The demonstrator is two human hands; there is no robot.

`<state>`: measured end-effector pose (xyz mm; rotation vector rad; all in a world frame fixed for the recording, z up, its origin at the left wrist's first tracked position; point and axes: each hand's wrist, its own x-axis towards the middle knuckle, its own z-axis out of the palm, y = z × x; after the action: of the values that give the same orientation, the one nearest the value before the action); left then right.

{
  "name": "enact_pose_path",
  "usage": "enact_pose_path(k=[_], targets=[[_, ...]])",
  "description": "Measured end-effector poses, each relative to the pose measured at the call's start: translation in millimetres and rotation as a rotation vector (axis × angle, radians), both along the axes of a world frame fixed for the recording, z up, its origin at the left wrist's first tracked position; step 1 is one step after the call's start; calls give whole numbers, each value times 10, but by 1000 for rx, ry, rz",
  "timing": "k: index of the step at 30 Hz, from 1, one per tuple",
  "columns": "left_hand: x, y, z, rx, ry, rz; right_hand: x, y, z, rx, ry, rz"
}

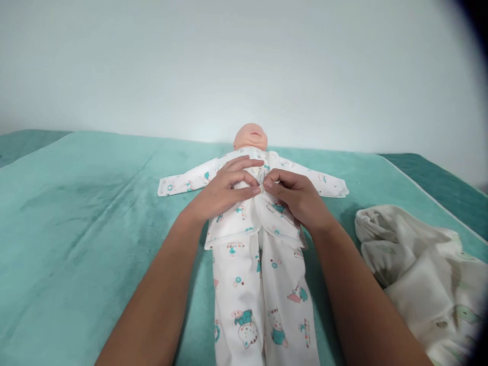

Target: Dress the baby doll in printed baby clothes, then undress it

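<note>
A baby doll (250, 136) lies on its back, dressed in a white printed shirt (236, 223) and matching trousers (244, 300). Over the chest, my left hand (232, 183) pinches the shirt's front edge between thumb and index finger, its other fingers stretched across the fabric. Opposite it, my right hand (295, 193) is closed, thumb and index finger gripping the other front edge. The fingertips of both hands nearly meet at the front opening, by a small pale button (261, 188) that they partly cover. Below the hands the shirt's lower front edges part slightly.
A crumpled whitish cloth (412, 264) with green prints lies to the right, beside my right forearm. Under everything spreads a light green blanket (95, 229) over a darker green surface (438, 178). A pale wall (229, 61) rises behind the doll's head.
</note>
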<state>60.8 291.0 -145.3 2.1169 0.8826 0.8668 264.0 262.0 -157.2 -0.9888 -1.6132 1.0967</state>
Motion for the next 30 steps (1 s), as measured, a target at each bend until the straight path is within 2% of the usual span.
enact_pose_path(k=[8,14,18,21,24,27,30], targets=[[68,-22,-15,71,7,57,-22,18,-49,42,-14,-30],[94,-44,-13,52,-54,72,-30,2,-29,47,5,-37],[103,-74,15,-77,-239,118,-115,-20,-4,19,31,-175],[57,-51,14,-117,-350,229,-123,13,-1,17,19,-290],[-81,46,-45,-117,-379,445,67,99,-38,12,-158,-383],[-260,179,-143,-139,-447,613,426,194,-123,-71,-579,-481],[-384,257,-200,-142,-580,722,702,246,-209,-132,-937,-672]])
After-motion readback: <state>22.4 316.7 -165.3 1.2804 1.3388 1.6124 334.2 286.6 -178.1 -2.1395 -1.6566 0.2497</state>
